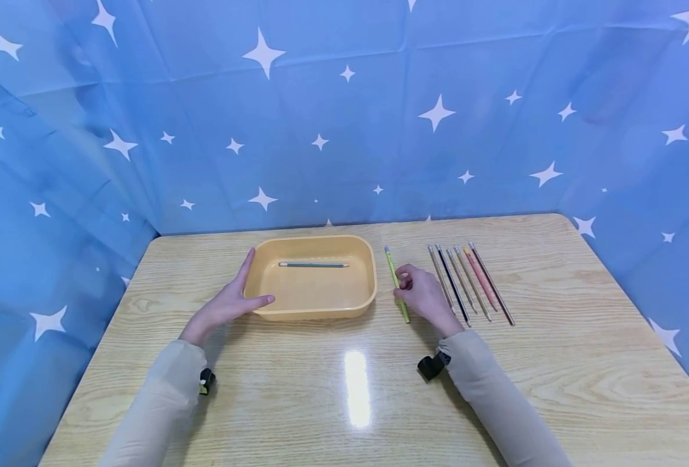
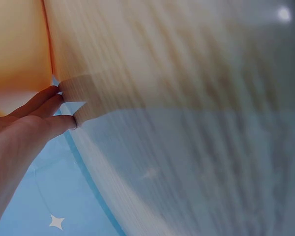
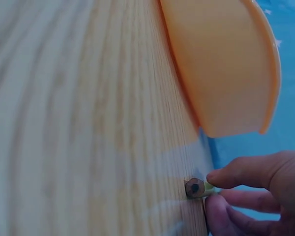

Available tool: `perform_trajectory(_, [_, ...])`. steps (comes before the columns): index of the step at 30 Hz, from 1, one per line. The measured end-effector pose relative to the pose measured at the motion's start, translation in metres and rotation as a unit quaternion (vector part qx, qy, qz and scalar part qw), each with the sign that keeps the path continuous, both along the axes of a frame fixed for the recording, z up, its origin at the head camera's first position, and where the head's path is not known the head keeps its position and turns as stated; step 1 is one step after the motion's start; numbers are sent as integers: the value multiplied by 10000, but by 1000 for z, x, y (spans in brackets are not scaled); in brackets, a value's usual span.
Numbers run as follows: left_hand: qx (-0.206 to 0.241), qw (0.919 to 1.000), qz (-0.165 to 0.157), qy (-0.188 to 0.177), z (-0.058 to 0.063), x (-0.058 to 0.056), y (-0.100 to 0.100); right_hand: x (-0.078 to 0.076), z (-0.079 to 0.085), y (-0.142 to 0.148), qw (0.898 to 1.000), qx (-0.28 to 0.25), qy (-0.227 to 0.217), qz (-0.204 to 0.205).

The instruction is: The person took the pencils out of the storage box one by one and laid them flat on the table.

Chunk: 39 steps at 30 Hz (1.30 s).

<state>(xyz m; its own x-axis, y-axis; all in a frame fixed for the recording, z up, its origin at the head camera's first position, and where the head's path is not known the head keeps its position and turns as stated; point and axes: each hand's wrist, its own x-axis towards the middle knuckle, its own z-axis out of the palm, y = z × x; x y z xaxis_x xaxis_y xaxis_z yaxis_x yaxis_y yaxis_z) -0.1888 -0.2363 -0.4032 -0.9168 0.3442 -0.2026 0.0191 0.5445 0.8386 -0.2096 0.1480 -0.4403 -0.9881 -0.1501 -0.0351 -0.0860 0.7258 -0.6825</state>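
My right hand pinches a yellow-green pencil between thumb and fingers, right of the tray. In the right wrist view the pencil's sharpened-end face points at the camera, close over the wooden table, with the thumb and fingertips around the shaft. My left hand rests against the left end of an orange plastic tray, fingers straight along its outer wall and thumb spread at the near corner. A dark green pencil lies crosswise inside the tray.
Right of my right hand, several pencils lie side by side in a slanted row, among them a red pencil and a dark brown pencil. The wooden table ends at a blue star-patterned curtain.
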Motion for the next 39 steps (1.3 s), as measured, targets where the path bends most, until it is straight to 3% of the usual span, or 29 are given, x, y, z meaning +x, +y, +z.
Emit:
perform_trajectory(3, [-26,10000,-23,-28,10,4,4,1,2,0,10000,-35,9,-1])
perform_trajectory(5, [-37,10000,-16,-25,9,4,3,2,5,1,10000,-70,14,-2])
perform_trajectory(13, [-75,9999,39,133,-19,-9,-10,-3,41,-6,9966,-464,597,335])
perform_trajectory(20, [-66,9997,-12,226,-23,-11,-10,-10,63,-37,9854,-1152,680,1058])
perform_trajectory(32, [-53,9997,-28,247,-23,-11,-10,-20,67,-93,9705,-1470,416,1867])
perform_trajectory(39, [-42,9999,82,124,-23,-12,-9,-24,55,-125,9667,-1048,457,2289])
